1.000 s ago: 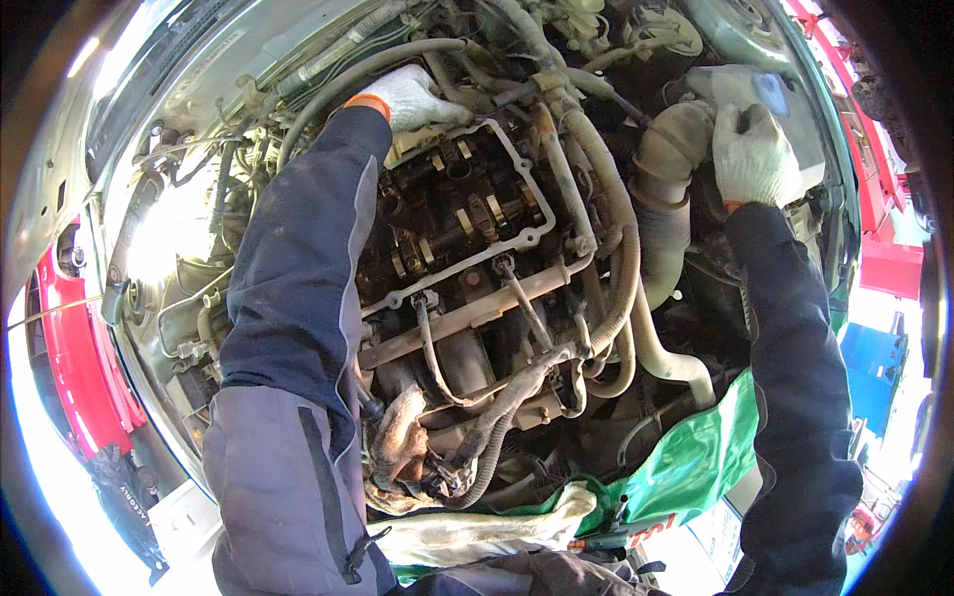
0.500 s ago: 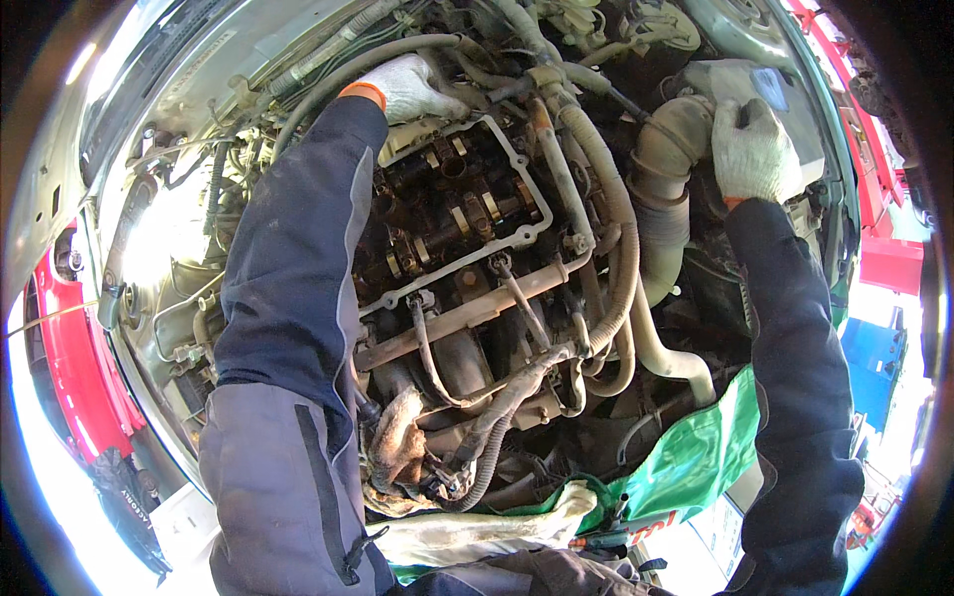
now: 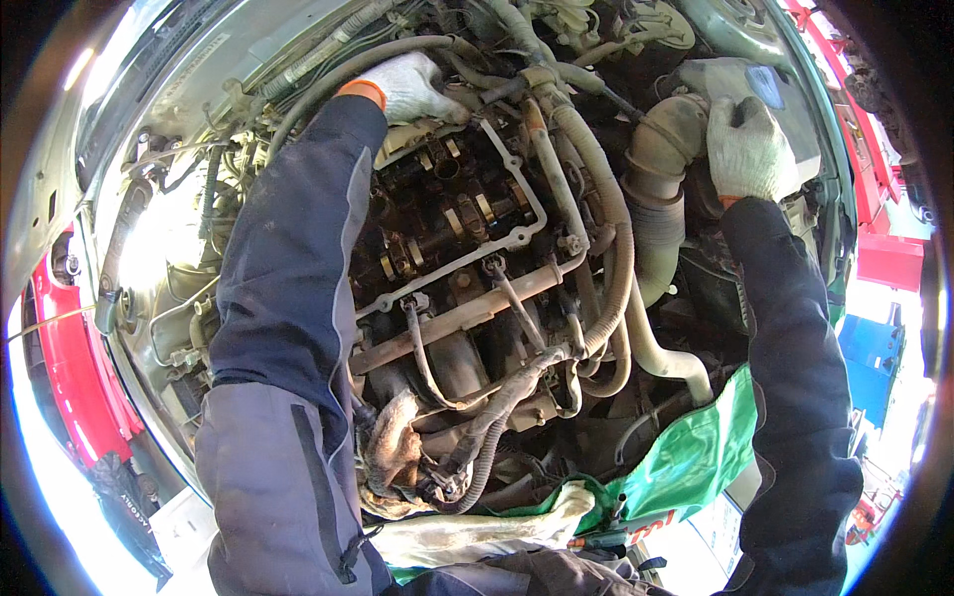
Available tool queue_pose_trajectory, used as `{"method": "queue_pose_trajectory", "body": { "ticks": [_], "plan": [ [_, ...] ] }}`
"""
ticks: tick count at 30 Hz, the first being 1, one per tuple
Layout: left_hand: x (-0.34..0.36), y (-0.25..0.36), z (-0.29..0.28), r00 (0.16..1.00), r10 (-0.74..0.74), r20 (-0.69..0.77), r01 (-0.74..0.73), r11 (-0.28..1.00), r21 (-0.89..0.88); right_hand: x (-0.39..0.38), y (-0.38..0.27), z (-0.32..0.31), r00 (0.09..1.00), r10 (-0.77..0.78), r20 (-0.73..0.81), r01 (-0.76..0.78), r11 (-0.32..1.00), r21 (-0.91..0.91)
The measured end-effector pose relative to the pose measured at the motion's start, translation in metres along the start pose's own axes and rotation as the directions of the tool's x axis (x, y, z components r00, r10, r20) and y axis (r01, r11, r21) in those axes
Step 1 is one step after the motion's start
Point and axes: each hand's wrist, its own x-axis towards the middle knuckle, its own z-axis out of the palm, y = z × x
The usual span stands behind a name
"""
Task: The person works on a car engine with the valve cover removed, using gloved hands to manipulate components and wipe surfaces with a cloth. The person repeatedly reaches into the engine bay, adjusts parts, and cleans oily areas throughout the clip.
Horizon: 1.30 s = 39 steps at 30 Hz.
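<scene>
Just below the fingers of the left hand (image 3: 409, 91), toward the person's body, lies the open engine (image 3: 447, 184), its dark, oily insides bare within a pale rim (image 3: 518, 236). Judging by how things lie, the uncovering is done: no lid sits over the shafts (image 3: 472, 214). The strip-down looks only partial, since the metal pipe (image 3: 467, 316) farther below those fingers and the ribbed hose (image 3: 623, 253) between the two hands seem to be in place. What appears undone is any covering of the top.

The left hand's gloved fingers bend over the engine's far edge, near a thick hose (image 3: 323, 87); their tips are hidden, so I cannot tell whether they grasp something or merely rest. The fingers of the right hand (image 3: 750, 154) are curled beside a grey box (image 3: 805, 124), just right of a fat bent tube (image 3: 664, 154); whether they hold anything, I cannot tell either.

Below the left fingers, the left sleeve (image 3: 288, 288) blocks the engine's near-left end. Lower still, a brown bundle (image 3: 393, 447) is perhaps a rag among the hoses. Right of it, a green sheet (image 3: 696, 437) runs behind the right sleeve (image 3: 800, 368). Glare left of the left fingers washes out detail.
</scene>
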Motion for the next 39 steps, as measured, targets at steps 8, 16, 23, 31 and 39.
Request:
{"method": "queue_pose_trajectory", "body": {
  "ticks": [8,16,23,31,39],
  "plan": [
    [-0.004,-0.001,0.0,0.98,0.048,-0.194,-0.034,0.997,0.074,0.001,-0.003,-0.002,1.0,0.021,0.012,-0.02,1.0,-0.021],
    [-0.002,-0.001,0.002,0.995,0.013,-0.103,-0.019,0.998,-0.055,0.0,-0.002,-0.002,0.999,0.026,0.028,-0.026,1.0,0.001],
    [-0.023,0.029,-0.004,0.998,0.014,-0.066,-0.013,1.0,0.017,-0.001,-0.003,-0.002,1.0,0.018,0.014,-0.018,1.0,-0.012],
    [-0.022,0.028,-0.005,0.996,0.059,-0.064,-0.057,0.998,0.03,0.0,-0.001,0.0,1.0,-0.02,-0.02,0.02,1.0,0.007],
    [-0.026,0.029,-0.003,0.958,0.259,-0.125,-0.237,0.957,0.167,-0.001,-0.003,0.0,1.0,0.018,-0.013,-0.018,1.0,0.001]
  ]
}}
